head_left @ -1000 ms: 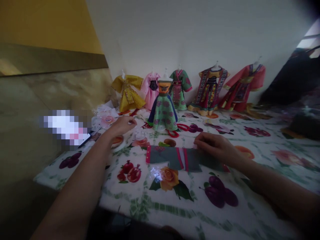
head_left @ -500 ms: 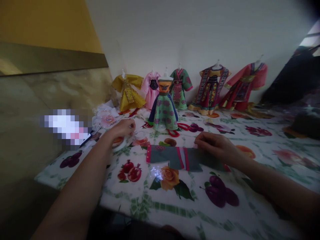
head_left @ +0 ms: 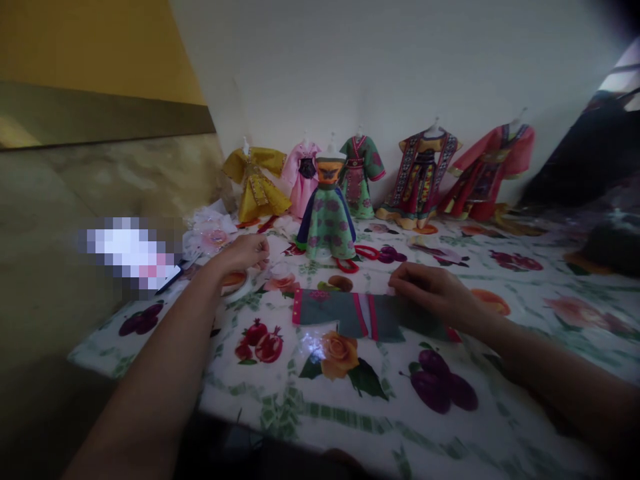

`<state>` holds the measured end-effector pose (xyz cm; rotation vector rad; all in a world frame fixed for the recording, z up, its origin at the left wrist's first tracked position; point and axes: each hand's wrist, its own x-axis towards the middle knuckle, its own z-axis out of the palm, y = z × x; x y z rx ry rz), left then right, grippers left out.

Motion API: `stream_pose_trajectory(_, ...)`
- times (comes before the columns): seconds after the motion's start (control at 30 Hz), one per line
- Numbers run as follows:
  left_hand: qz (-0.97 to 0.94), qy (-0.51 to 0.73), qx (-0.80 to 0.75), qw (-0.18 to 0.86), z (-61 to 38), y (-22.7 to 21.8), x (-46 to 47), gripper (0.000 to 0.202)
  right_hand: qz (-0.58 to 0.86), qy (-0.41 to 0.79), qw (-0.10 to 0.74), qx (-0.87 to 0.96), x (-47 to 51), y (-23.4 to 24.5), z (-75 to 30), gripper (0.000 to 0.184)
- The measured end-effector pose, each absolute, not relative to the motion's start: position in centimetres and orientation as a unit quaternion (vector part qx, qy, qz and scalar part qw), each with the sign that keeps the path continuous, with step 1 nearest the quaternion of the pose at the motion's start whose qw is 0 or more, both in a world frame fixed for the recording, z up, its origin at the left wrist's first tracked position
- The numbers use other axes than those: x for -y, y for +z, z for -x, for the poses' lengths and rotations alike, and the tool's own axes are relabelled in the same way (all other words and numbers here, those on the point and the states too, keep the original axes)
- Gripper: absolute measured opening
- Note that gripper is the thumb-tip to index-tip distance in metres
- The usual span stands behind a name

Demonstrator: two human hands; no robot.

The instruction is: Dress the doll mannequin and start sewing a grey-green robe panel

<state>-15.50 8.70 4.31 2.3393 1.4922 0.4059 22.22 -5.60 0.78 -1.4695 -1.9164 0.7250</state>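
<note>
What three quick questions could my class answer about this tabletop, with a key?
1. True or false: the right hand rests on the grey-green cloth piece.
2. Fill in the blank: the foremost doll gown has a ____ bodice.
3. Which flower is printed on the tablecloth just below the cloth piece?

Key: 1 true; 2 orange; 3 rose.
</note>
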Motion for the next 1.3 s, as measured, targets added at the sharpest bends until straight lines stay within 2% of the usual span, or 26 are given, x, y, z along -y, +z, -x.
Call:
stream_pose_trajectory(0.37, -0.866, 0.151, -0.445, 0.173, 13.1, 5.4, -7.2, 0.017, 0.55, 0.273, 0.316, 0.723, 5.7, 0.9, -22.1, 0.031)
stream_pose_trajectory(0.67, -0.892, 0.145, -0.382, 0.195, 10.4, 2.5, -6.9, 0.018, 0.546, 0.276, 0.317, 0.725, 5.6, 0.9, -22.1, 0.03)
stream_pose_trajectory(0.93, -0.907, 0.16, -0.365, 0.136, 9.2, 0.9, -6.9, 0.012, 0.546, 0.285, 0.327, 0.717, 5.7, 0.7, -22.1, 0.028)
stream_pose_trajectory(1.3, -0.892, 0.211, -0.396, 0.053, 8.7, 0.7, -7.2, 0.022, 0.544, 0.295, 0.328, 0.714, 5.7, 0.9, -22.0, 0.027)
